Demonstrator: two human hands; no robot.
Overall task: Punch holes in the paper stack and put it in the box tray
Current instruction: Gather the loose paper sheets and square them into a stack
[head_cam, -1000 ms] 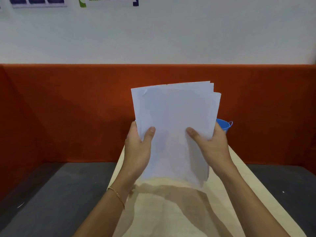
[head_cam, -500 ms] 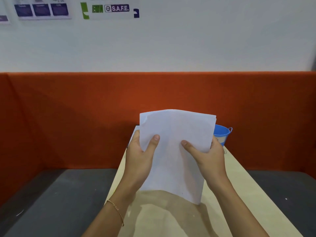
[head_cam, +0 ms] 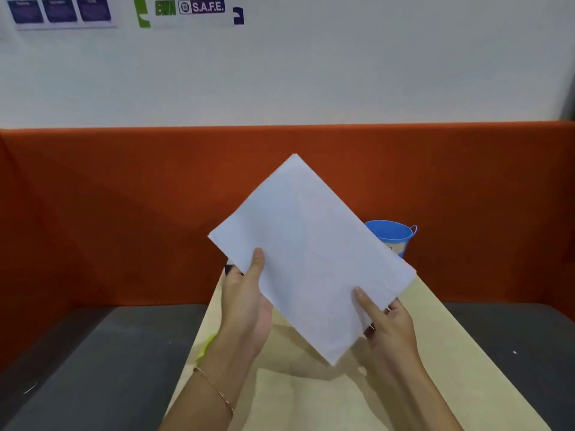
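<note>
A white paper stack [head_cam: 311,253] hangs in the air above the light wooden table [head_cam: 435,368], turned diamond-wise with one corner up. My left hand [head_cam: 245,303] grips its lower-left edge, thumb on the front. My right hand [head_cam: 385,325] holds the lower-right edge, thumb on the sheet. The edges of the stack look even. No hole punch and no box tray show in this view. A small dark object [head_cam: 229,269] peeks out behind my left hand; what it is cannot be told.
A blue bucket [head_cam: 393,236] stands at the table's far right, partly behind the paper. A green item [head_cam: 207,345] lies at the table's left edge. An orange partition [head_cam: 124,213] closes the back. Dark grey surfaces [head_cam: 93,368] flank the table.
The stack, held upright with ragged top edges a second ago, dropped lower with edges evened, then rotated clockwise to stand on a corner. Both hands kept hold.
</note>
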